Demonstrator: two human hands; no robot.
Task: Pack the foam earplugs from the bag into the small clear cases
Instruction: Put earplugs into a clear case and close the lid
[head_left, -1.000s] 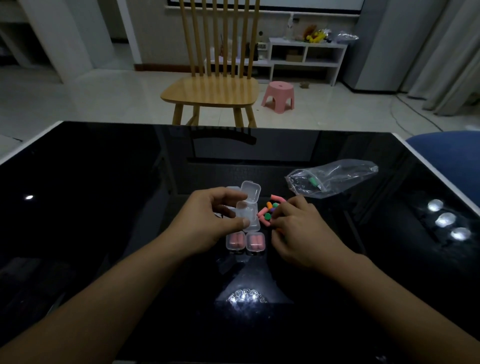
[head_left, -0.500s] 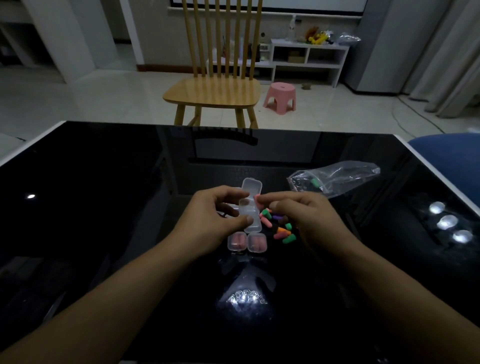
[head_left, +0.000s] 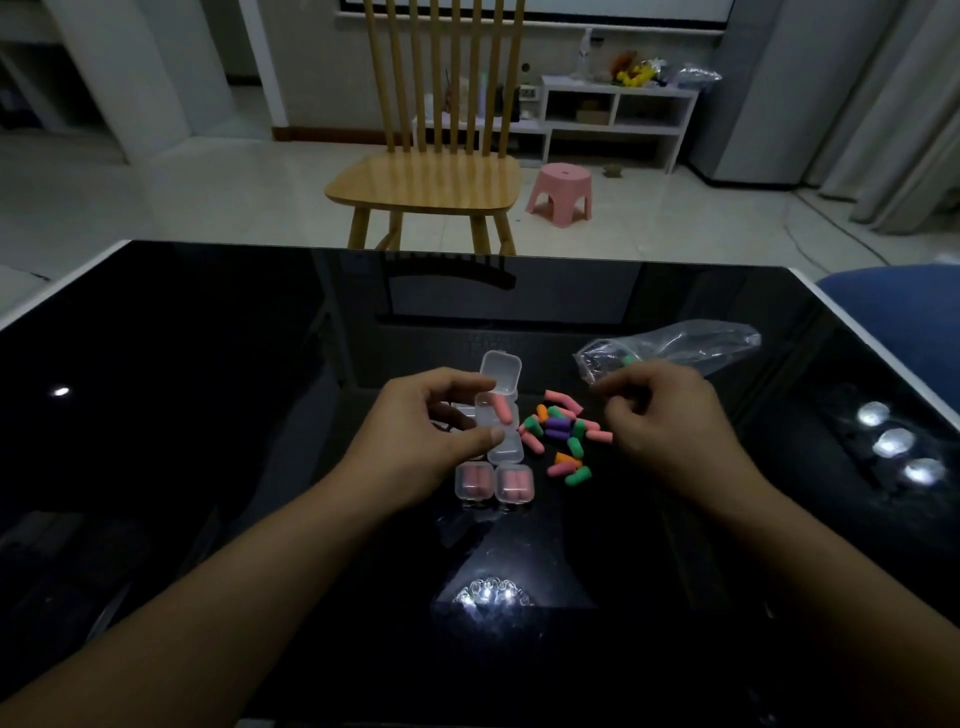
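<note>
Head view shows a glossy black counter (head_left: 208, 415) with two hands over its middle. Left hand (head_left: 415, 447) pinches an open clear case (head_left: 497, 413) between thumb and fingers; the lid (head_left: 501, 371) stands up toward the far edge, and one pink earplug (head_left: 502, 409) lies tilted inside the case. Just under it, a second clear case (head_left: 506, 451) lies on the counter, touching the thumb tip. Nearer to the front edge, two closed cases stand side by side — the left one (head_left: 473, 481) and the right one (head_left: 514, 483) — each with pink earplugs inside.

Right hand (head_left: 670, 431) hangs over the counter with its fingers loosely curled and holds nothing that I can see. Between the two hands a loose pile of foam earplugs (head_left: 561, 431) lies on the counter: pink, green, purple and orange ones, some touching each other. One green earplug (head_left: 577, 475) lies at the near end of the pile.

Behind the right hand, toward the far right corner, a clear plastic bag (head_left: 691, 343) lies flat, with something green inside near its opening.

Beyond the far edge stand a wooden chair (head_left: 426, 179) and a pink stool (head_left: 561, 192) on the floor.
</note>
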